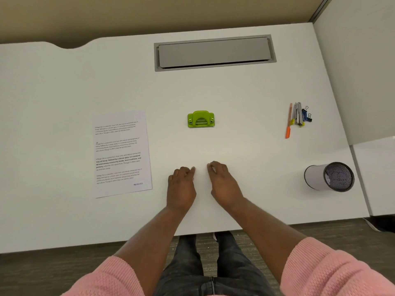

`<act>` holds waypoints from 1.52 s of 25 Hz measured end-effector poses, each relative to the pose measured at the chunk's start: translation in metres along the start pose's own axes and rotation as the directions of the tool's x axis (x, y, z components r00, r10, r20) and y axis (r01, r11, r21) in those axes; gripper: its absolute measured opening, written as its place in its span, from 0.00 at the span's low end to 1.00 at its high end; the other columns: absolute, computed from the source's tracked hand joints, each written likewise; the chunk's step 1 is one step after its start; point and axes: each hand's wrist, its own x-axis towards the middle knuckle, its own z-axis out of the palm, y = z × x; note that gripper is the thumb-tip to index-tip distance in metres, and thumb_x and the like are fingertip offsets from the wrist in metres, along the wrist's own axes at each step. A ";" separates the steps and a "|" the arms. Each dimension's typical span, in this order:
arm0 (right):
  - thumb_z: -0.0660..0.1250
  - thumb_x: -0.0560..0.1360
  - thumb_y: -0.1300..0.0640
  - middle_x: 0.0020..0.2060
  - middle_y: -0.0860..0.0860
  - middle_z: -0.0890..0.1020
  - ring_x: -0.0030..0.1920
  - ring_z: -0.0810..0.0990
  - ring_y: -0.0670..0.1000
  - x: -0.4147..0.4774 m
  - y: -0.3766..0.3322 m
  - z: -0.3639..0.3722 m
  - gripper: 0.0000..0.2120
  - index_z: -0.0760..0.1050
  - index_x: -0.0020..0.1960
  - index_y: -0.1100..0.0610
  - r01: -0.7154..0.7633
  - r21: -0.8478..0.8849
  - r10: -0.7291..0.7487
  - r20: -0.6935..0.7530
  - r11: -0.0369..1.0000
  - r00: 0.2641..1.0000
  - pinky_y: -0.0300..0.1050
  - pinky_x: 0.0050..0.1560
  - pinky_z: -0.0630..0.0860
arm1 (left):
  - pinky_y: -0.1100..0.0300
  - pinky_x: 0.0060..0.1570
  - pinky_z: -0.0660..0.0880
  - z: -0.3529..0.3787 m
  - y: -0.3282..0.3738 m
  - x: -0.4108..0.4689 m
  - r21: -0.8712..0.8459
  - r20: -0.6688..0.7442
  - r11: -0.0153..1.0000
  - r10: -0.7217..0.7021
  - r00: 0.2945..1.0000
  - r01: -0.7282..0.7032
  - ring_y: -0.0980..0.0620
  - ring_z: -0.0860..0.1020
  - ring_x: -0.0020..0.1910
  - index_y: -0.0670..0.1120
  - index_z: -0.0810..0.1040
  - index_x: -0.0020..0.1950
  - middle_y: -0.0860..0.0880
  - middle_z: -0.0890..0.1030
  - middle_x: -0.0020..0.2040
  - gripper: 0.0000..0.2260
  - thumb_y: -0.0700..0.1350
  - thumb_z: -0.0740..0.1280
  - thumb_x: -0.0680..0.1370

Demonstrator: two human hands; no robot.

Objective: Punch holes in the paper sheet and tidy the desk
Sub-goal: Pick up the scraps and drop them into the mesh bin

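Observation:
A printed paper sheet [122, 154] lies flat on the white desk [245, 146], left of centre. A green hole punch [201, 119] stands in the middle, apart from the sheet. My left hand [181, 186] and my right hand [224, 182] rest side by side on the desk below the punch, fingers curled under, holding nothing. Neither hand touches the punch or the paper.
At the right lie an orange pen [289, 121], a stapler [298, 113] and blue binder clips [306, 115]. A mesh pen cup [329, 176] lies on its side at the desk's right edge. A grey cable hatch [214, 52] sits at the back.

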 end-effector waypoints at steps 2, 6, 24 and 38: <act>0.60 0.72 0.75 0.69 0.59 0.73 0.67 0.73 0.60 0.001 0.001 0.001 0.29 0.69 0.73 0.66 0.024 0.058 -0.024 -0.004 0.998 1.000 0.52 0.58 0.79 | 0.52 0.53 0.73 0.000 -0.002 0.001 -0.027 0.005 0.999 0.018 1.000 -0.018 0.44 0.78 0.52 0.42 0.79 0.66 0.45 0.81 0.54 0.21 0.31 0.67 0.74; 0.60 0.70 0.76 0.71 0.59 0.71 0.72 0.69 0.59 0.018 0.005 -0.004 0.33 0.67 0.75 0.65 -0.077 0.100 0.085 -0.079 0.992 0.993 0.50 0.67 0.73 | 0.56 0.52 0.74 -0.004 -0.005 0.003 -0.090 0.033 0.996 0.012 0.999 -0.009 0.46 0.76 0.52 0.44 0.79 0.67 0.48 0.80 0.53 0.20 0.31 0.66 0.76; 0.59 0.75 0.69 0.48 0.55 0.78 0.47 0.78 0.57 0.011 0.004 -0.008 0.14 0.79 0.55 0.59 0.093 -0.187 -0.053 0.211 0.978 0.976 0.51 0.40 0.74 | 0.58 0.38 0.64 0.002 0.021 0.017 0.014 0.177 0.996 0.082 0.981 -0.086 0.48 0.75 0.46 0.45 0.82 0.44 0.49 0.79 0.42 0.09 0.41 0.62 0.79; 0.71 0.65 0.64 0.32 0.44 0.83 0.33 0.79 0.40 0.010 0.025 -0.036 0.07 0.81 0.35 0.52 -0.407 0.625 0.478 0.062 0.666 0.876 0.29 0.33 0.71 | 0.54 0.43 0.73 -0.010 0.066 0.030 -0.142 0.231 0.990 0.008 0.973 0.026 0.49 0.75 0.45 0.46 0.78 0.44 0.49 0.78 0.44 0.07 0.45 0.61 0.78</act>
